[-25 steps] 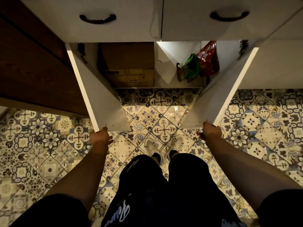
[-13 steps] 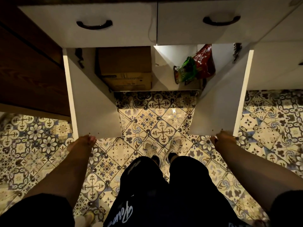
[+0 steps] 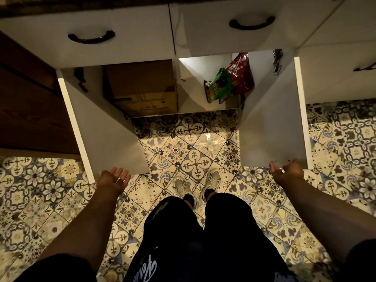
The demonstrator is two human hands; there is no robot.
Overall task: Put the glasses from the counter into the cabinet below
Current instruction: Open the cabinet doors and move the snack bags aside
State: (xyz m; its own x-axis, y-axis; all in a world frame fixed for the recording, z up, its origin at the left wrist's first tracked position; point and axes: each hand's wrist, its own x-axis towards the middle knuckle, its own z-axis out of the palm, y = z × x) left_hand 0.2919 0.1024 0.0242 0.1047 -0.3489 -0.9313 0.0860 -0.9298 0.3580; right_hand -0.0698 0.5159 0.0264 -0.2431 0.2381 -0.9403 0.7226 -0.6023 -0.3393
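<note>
The white cabinet below the counter stands with both doors swung out toward me. My left hand point(image 3: 114, 179) is open, palm up, just at the bottom corner of the left door point(image 3: 101, 127), apart from it. My right hand point(image 3: 285, 170) is at the lower edge of the right door point(image 3: 272, 123), fingers spread, holding nothing. Inside, the right compartment's white shelf floor point(image 3: 193, 98) shows bare room. No glasses are in view. Only a dark strip of counter edge point(image 3: 61, 9) shows at the top.
A cardboard box point(image 3: 142, 88) fills the left compartment. A green packet point(image 3: 220, 84) and a red bag point(image 3: 242, 72) lean at the right compartment's far side. Two drawers with black handles point(image 3: 91, 38) sit above. A dark wooden unit point(image 3: 26, 102) stands left. My feet point(image 3: 195, 184) are on patterned tiles.
Both doors have swung wider open. My left hand has come off the left door and turned palm up; my right hand has loosened at the right door's edge. The view has tilted upward slightly.
</note>
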